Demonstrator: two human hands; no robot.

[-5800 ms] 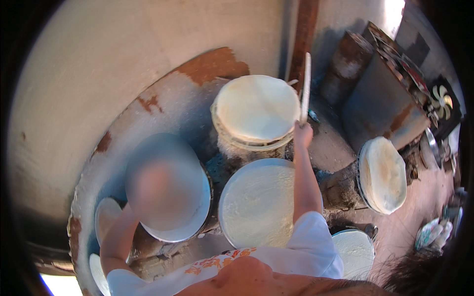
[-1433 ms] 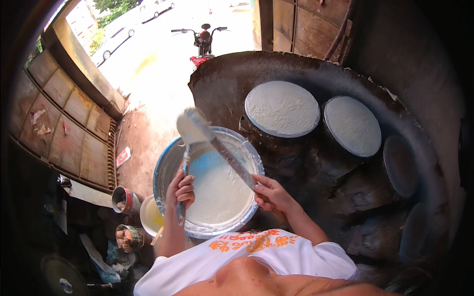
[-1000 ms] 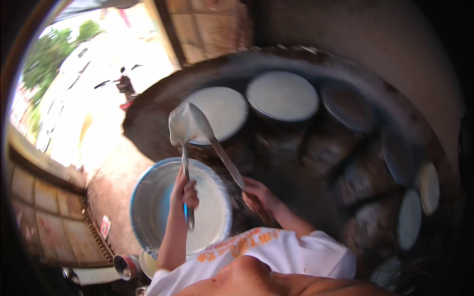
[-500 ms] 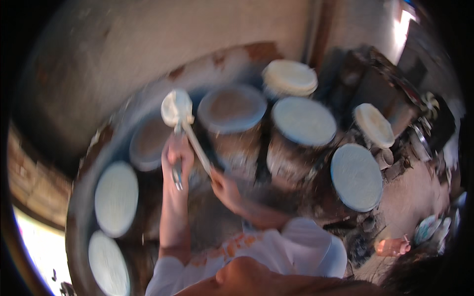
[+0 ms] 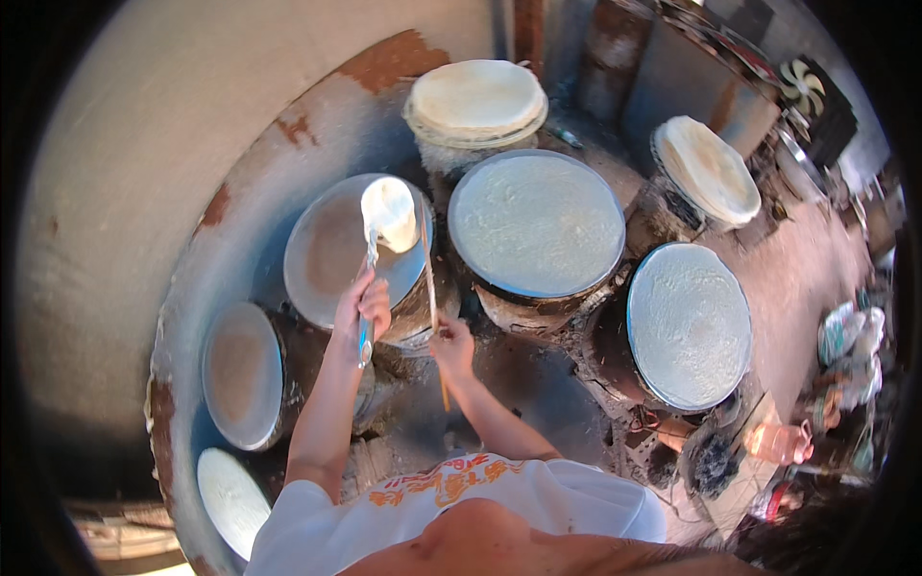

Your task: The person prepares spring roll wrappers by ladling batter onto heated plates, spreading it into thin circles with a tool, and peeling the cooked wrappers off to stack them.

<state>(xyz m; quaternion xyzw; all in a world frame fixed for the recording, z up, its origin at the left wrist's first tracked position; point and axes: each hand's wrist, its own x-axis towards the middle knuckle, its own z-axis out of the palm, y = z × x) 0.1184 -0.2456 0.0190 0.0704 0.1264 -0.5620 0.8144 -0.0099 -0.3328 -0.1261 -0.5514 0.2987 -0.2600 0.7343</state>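
Note:
My left hand (image 5: 363, 305) is closed around the metal handle of a ladle (image 5: 389, 213), whose deep cup is coated in creamy white batter. The ladle hangs over a round, bare griddle (image 5: 322, 254) with a brown middle. Just right of it, my right hand (image 5: 451, 348) grips a thin wooden stick (image 5: 429, 278) held nearly upright, its upper end close beside the cup. Whether stick and cup touch, I cannot tell. Right of both hands, a griddle (image 5: 538, 221) is covered with a pale batter layer.
Another bare griddle (image 5: 242, 374) stands left; a pale-covered one (image 5: 233, 501) is below it. At right is a batter-covered griddle (image 5: 690, 326). Stacked flatbreads (image 5: 477, 96) sit at the back, more flatbreads (image 5: 709, 171) at back right. A curved wall (image 5: 259, 163) borders the left.
The view has turned, shifting the griddles leftward. The ladle has moved right, over the bare griddle. The stick has swung from slanting against the ladle to nearly upright.

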